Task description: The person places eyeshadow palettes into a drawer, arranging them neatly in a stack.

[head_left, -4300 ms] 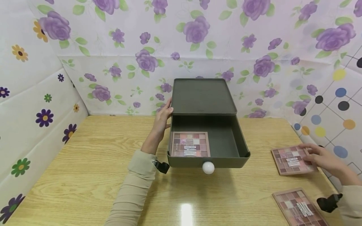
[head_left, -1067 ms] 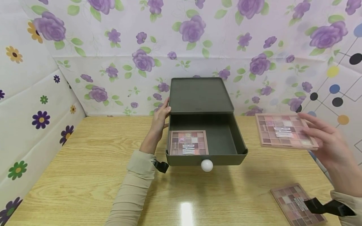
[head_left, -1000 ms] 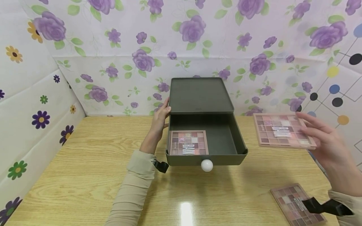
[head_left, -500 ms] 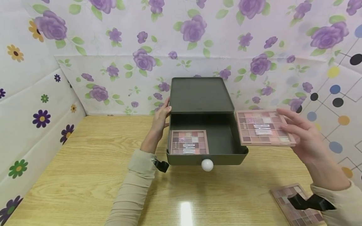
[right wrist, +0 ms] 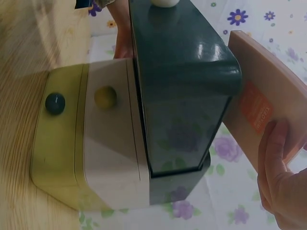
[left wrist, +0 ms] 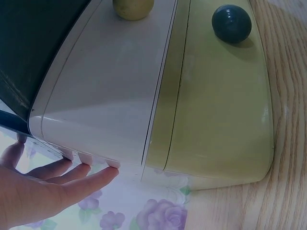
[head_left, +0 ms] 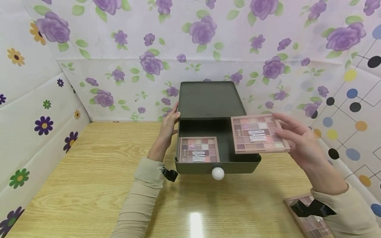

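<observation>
A drawer unit stands on the table, its dark green top drawer (head_left: 194, 168) pulled out by a white knob (head_left: 218, 173). One eyeshadow palette (head_left: 190, 155) lies in the drawer's left front. My right hand (head_left: 303, 143) pinches another eyeshadow palette (head_left: 256, 134) by its right edge, thumb below and fingers on top. That palette hangs over the drawer's right side, window side up; in the right wrist view its underside shows an orange label (right wrist: 256, 106). With fairly straight fingers, my left hand (head_left: 167, 130) touches the unit's left side, on the pale tier (left wrist: 103, 91).
A third palette (head_left: 312, 223) lies on the table at the lower right, partly behind my right sleeve. Under the pale tier is a yellow-green tier (left wrist: 220, 110) with a dark knob (left wrist: 231, 24). Flowered sheets (head_left: 125, 89) stand behind and beside the wooden table (head_left: 98, 172).
My right hand picked up the palette from the table's right side, lifted it and carried it left until it overlaps the open drawer. My left hand stayed on the unit's side.
</observation>
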`<state>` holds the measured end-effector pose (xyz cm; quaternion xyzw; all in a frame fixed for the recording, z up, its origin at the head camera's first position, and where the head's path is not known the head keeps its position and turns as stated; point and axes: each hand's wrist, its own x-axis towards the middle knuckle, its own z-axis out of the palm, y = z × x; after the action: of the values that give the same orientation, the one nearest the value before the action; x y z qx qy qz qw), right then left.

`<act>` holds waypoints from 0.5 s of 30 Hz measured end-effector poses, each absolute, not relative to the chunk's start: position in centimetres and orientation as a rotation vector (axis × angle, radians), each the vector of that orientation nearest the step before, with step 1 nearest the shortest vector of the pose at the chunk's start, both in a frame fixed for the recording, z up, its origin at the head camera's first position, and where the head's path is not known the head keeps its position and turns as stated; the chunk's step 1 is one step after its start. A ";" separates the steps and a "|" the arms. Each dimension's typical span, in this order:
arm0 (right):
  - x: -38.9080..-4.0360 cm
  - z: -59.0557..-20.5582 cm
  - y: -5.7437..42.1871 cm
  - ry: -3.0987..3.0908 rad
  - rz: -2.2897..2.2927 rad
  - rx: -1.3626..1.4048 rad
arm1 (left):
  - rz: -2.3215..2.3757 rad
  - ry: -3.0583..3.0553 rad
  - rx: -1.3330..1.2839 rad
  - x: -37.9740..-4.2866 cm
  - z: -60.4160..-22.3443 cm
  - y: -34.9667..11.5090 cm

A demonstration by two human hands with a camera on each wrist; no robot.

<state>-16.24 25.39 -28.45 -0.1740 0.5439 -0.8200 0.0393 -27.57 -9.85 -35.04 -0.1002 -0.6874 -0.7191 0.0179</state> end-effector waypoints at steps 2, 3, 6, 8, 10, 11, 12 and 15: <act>-16.3 -28.4 25.0 1.705 -2.485 -0.536 | -2.236 -2.132 -0.308 -27.6 -35.0 -9.8; -16.3 -28.4 24.8 1.730 -2.466 -0.536 | -2.239 -2.129 -0.309 -27.6 -35.0 -9.8; -16.4 -28.3 24.3 1.810 -2.406 -0.538 | -2.244 -2.121 -0.305 -27.6 -35.0 -9.8; -16.4 -28.2 23.8 1.851 -2.380 -0.548 | -2.246 -2.120 -0.303 -27.6 -35.0 -9.8; -16.5 -28.1 23.4 1.863 -2.370 -0.561 | -2.244 -2.121 -0.297 -27.6 -35.0 -9.8; -16.5 -28.1 23.1 1.868 -2.367 -0.564 | -2.244 -2.121 -0.296 -27.6 -35.0 -9.8; -16.5 -28.1 22.9 1.863 -2.369 -0.561 | -2.245 -2.123 -0.297 -27.6 -35.0 -9.8; -16.4 -28.0 22.4 1.866 -2.352 -0.542 | -2.242 -2.127 -0.300 -27.5 -35.0 -9.8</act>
<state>-16.43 22.44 -27.98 -0.1775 0.6110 -0.7701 0.0453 -27.55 -9.77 -34.99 -0.0965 -0.6848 -0.7221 0.0182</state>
